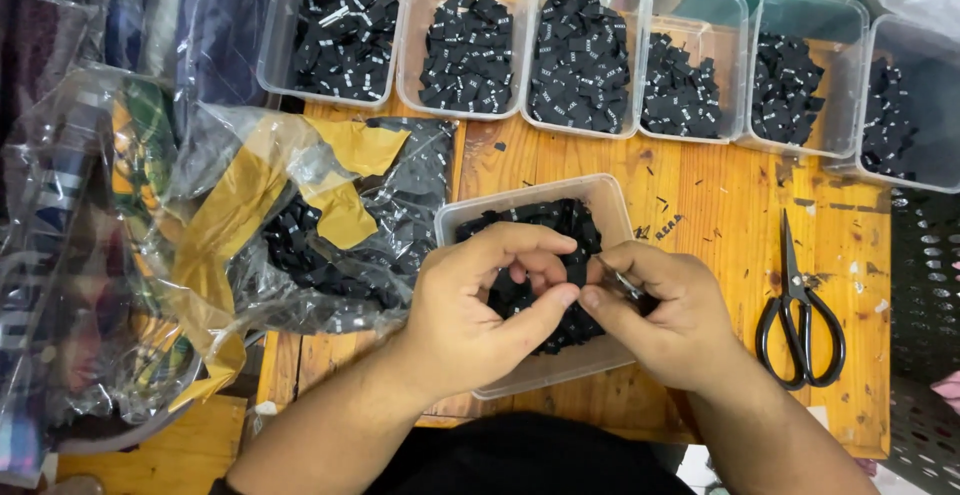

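we're at a worn orange-brown wooden table (700, 205), scuffed and flecked with black thread bits, with a perforated dark basket wall (925, 285) at its right edge. along the far side sits a row of six clear plastic tubs (580, 50), thin-walled and rectangular with rounded corners, each loaded with small black woven labels carrying white marks. a seventh clear tub (600, 200) sits near us, mid-table, also holding a heap of black labels (545, 217). our left hand (470, 315) and right hand (665, 315) meet over that tub, fingertips touching. both are curled narrow, pinching one small black label (575, 273) between thumbs and forefingers, just above the heap. a thin metal piece shows at the right fingers, too small to identify. left of the tub lies a crumpled clear plastic bag (330, 245) patched with tan tape, more black labels inside. further left are glossy plastic-wrapped bundles (70, 255), contents unclear. black-handled scissors (800, 305) lie closed on the wood right of our right hand, apart from it.
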